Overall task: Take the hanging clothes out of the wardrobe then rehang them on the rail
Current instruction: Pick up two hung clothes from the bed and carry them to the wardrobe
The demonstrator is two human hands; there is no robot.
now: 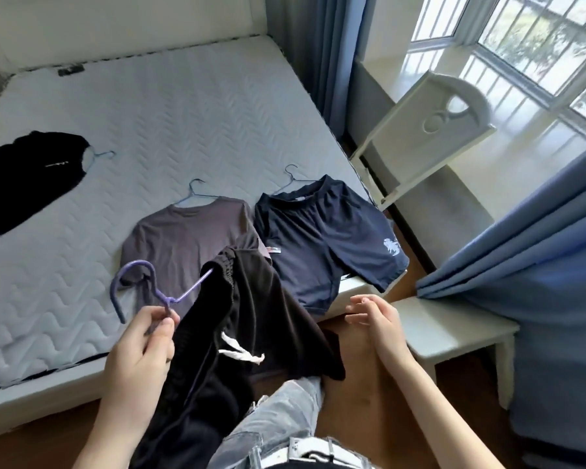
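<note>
My left hand (142, 350) pinches the neck of a purple hanger (139, 282) from which black shorts (237, 333) with a white drawstring dangle over the bed's edge. My right hand (376, 319) hovers to the right of the shorts with fingers spread and nothing in it. On the mattress (149, 113) lie three garments on blue hangers: a brown T-shirt (183, 235) just beyond the shorts, navy shorts (325, 235) at the corner, and a black garment (31, 174) at the far left. No wardrobe or rail is in view.
A white chair (433, 137) leans against the window sill at the right. Next to the bed corner stands a white stool (454, 330), with blue curtains (538, 282) draped over it. Wooden floor runs between bed and stool. My legs in grey jeans are below.
</note>
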